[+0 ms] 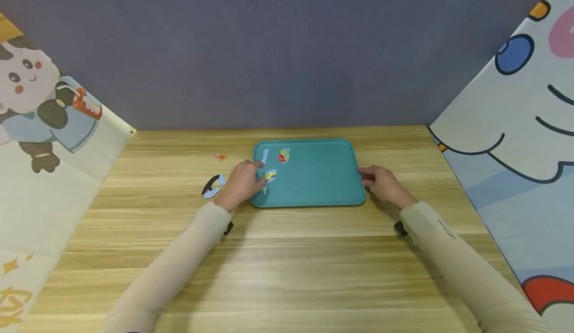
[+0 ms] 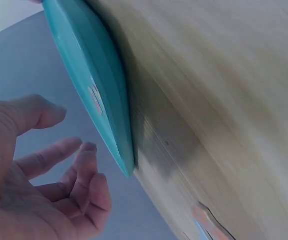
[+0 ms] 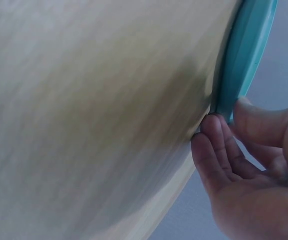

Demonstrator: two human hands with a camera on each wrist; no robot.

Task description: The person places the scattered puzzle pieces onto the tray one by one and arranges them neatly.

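A teal tray lies flat on the wooden table. Several flat printed pieces are on its left part, among them a red and yellow piece, a pale blue strip and a yellow patterned piece. My left hand is over the tray's left edge; in the left wrist view its fingers are loosely bent, with nothing between them. At the opposite short side, my right hand pinches the tray rim, thumb on the upper edge and fingers low against the side.
Left of the tray on the table lie an orange piece, a black curved piece and pale blue pieces. A grey-blue panel closes off the back. Cartoon-printed panels flank both sides.
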